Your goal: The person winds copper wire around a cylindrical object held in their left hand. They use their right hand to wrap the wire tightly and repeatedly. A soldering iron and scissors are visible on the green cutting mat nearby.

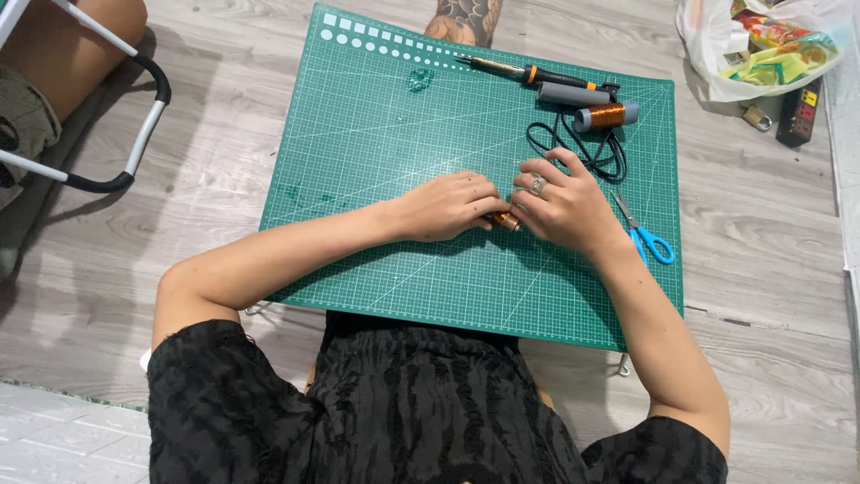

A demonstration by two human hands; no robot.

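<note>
green gridded mat (376,170), blue-handled scissors (647,235) (copper coil (504,220))

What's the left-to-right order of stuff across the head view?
Metal chair frame → green cutting mat → left hand → small copper coil in both hands' grip → right hand → blue-handled scissors → plastic bag.

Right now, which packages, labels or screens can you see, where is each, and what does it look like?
Plastic bag: top right, on the floor off the mat, translucent white, bulging.
Packets inside it: crumpled, yellow, green and red.
Label: small yellow patch on a dark box under the bag.
No screens in view.
</note>
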